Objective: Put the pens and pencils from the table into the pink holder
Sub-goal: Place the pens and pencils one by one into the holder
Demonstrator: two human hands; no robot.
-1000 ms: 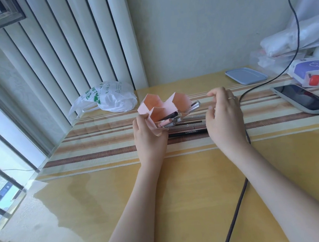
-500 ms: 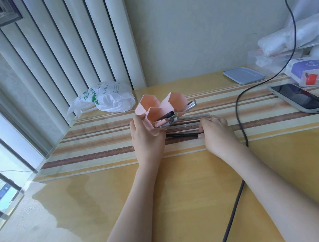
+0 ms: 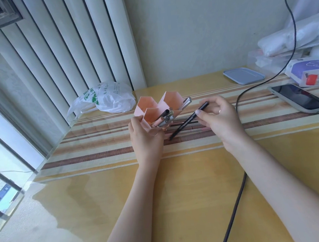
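Closest in, a dark cable (image 3: 235, 200) trails over the bare wood beside the right forearm. Further up, the left hand (image 3: 145, 139) wraps the base of the pink holder (image 3: 159, 111), tipping it so its mouths face right, several pens already poking out. The right hand (image 3: 219, 120) pinches a black pen (image 3: 188, 121) near its upper end, low tip hovering just over the striped runner (image 3: 99, 144) near the holder. More pens on the table (image 3: 184, 127) lie in a row underneath, between the hands.

Risk, I'd say: the tilted holder could spill its load if that grip slackens, or the incoming tip could jam against pens crowding the front cell. Beyond, a phone (image 3: 300, 98) and blue lid (image 3: 244, 75) sit well right, a plastic bag (image 3: 105, 97) behind-left; nothing blocks the path.
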